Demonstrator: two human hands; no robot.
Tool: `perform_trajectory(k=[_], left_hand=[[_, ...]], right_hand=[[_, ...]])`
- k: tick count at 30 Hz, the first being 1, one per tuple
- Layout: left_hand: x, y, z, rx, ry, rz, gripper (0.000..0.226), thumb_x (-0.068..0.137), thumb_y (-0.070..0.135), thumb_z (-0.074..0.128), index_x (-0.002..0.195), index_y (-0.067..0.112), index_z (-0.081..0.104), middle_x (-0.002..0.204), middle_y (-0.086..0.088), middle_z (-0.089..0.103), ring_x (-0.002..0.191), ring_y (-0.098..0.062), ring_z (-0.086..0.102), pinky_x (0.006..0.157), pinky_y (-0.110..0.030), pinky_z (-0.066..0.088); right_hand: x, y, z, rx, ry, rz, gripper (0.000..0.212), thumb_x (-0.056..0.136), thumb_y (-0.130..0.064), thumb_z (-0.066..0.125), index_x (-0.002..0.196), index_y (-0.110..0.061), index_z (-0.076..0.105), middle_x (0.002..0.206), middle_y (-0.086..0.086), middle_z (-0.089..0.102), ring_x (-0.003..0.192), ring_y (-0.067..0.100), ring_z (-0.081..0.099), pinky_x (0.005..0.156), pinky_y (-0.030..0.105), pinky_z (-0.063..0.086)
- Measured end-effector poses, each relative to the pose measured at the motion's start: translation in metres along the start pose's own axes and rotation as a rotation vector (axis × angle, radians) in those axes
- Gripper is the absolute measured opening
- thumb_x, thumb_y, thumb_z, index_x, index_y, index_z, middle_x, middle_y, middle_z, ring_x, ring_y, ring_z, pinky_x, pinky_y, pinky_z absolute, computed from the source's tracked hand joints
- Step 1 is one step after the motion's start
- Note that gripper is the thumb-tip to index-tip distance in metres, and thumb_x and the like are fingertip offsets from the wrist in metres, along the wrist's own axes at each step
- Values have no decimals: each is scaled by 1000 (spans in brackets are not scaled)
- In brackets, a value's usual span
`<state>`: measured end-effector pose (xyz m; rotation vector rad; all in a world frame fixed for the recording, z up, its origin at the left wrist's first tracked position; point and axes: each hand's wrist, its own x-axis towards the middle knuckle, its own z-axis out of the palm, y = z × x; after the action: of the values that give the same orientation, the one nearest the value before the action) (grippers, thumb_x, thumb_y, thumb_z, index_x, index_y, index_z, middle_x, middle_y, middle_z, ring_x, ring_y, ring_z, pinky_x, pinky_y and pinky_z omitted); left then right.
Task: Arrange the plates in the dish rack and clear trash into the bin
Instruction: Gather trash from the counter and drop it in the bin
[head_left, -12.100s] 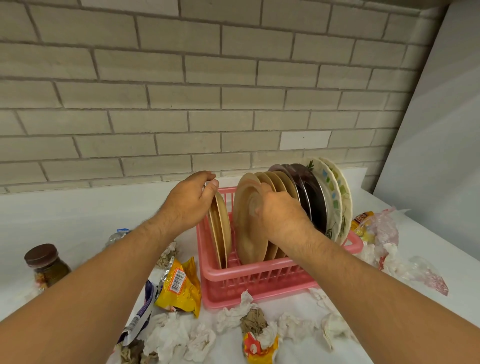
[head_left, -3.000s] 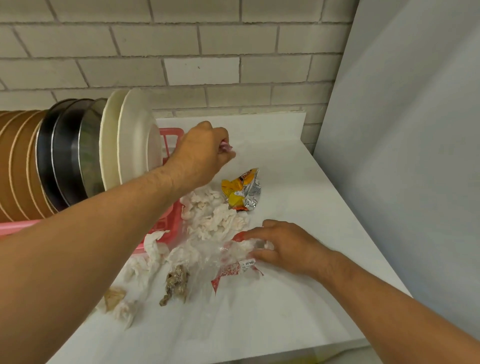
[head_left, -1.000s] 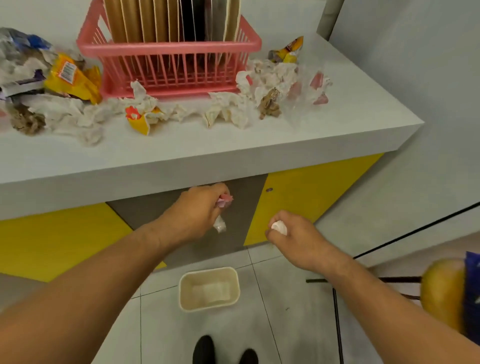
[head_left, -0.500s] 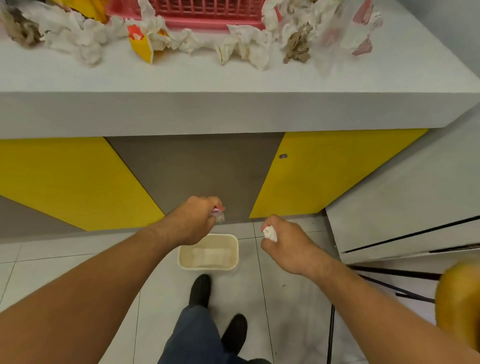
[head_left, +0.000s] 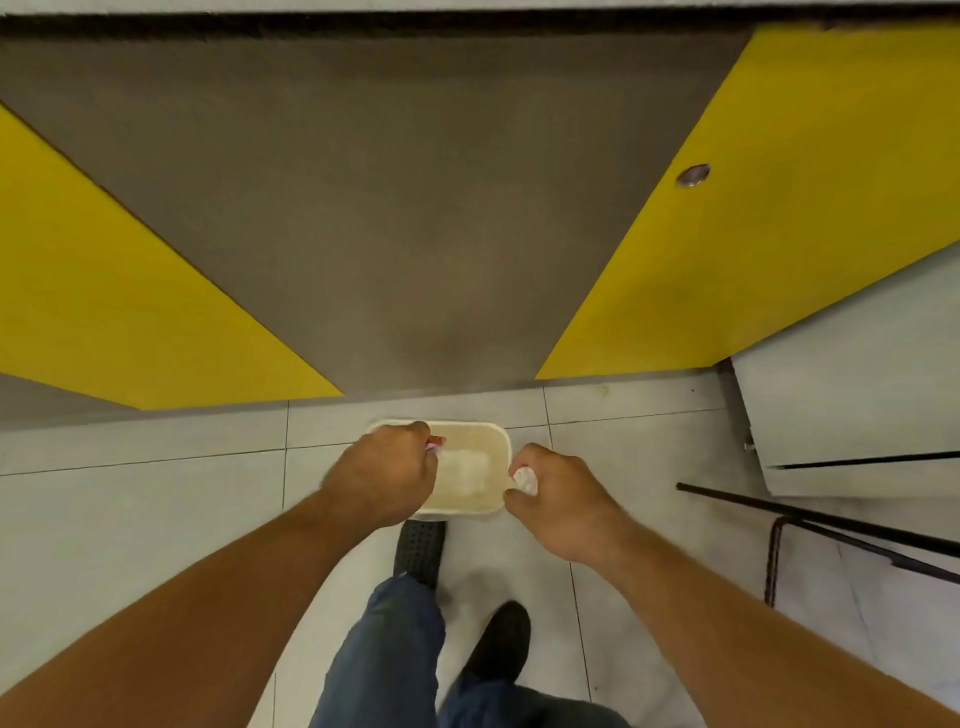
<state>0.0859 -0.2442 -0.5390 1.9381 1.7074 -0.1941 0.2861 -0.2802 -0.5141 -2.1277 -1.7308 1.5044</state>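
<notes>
Head cam, looking straight down at the small cream bin (head_left: 497, 432)

Left hand (head_left: 382, 480) is curled tight around a pink wrapper scrap (head_left: 435, 442), right hand (head_left: 558, 501) is clenched on a crumpled white tissue (head_left: 525, 480). Both are held over the bin, which sits on the floor tiles (head_left: 156, 519) just beside a black shoe (head_left: 420, 551).

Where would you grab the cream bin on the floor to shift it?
Pinch the far rim of the bin from above: it stands upright, open-topped, no handle shows, and that edge is least covered by the left hand and right hand.
</notes>
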Motion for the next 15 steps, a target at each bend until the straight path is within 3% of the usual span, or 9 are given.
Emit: perform_trajectory(k=[4,7,9,10,12,15], left_hand=[[33,-35,68,-90,-172,-73,27,93,33,40,116,19,41,117,-10,54,94,-30,57,77,-37,47],[66,-57,114,-154,-378,-138,50,94,26,38,139,23,16,138,-4,33,109,-26,50,91,-38,43],[87,-68,140,-164,-453,-160,61,95,21,41,143,23,3,138,-2,36,104,-24,53,93,-38,45],[98,-72,153,-150,-474,-160,62,95,21,45,142,19,3,132,-4,44,98,-22,56,90,-37,47],[116,-77,174,-90,-440,-181,56,92,28,55,134,12,21,116,-9,58,90,-22,58,79,-34,48],[136,-79,197,-46,-344,-240,59,83,44,66,124,12,39,110,-11,60,93,-26,58,75,-32,47]], right_hand=[[54,28,44,-2,-47,56,39,84,-28,63,121,-24,49,108,0,54,85,16,57,63,24,46],[91,49,66,-6,-91,86,49,83,-27,63,128,-25,43,103,-4,48,84,13,54,58,20,42],[114,60,77,3,-112,97,50,83,-27,61,127,-24,40,101,-5,48,81,11,53,55,20,41],[124,65,83,7,-120,100,49,82,-26,61,127,-25,39,99,-6,48,78,10,52,54,20,39],[144,71,96,18,-118,100,44,83,-23,59,123,-25,40,90,-10,47,73,7,51,50,20,36],[170,76,115,62,-71,109,40,85,-19,58,121,-26,42,84,-14,44,69,5,48,47,18,34]])
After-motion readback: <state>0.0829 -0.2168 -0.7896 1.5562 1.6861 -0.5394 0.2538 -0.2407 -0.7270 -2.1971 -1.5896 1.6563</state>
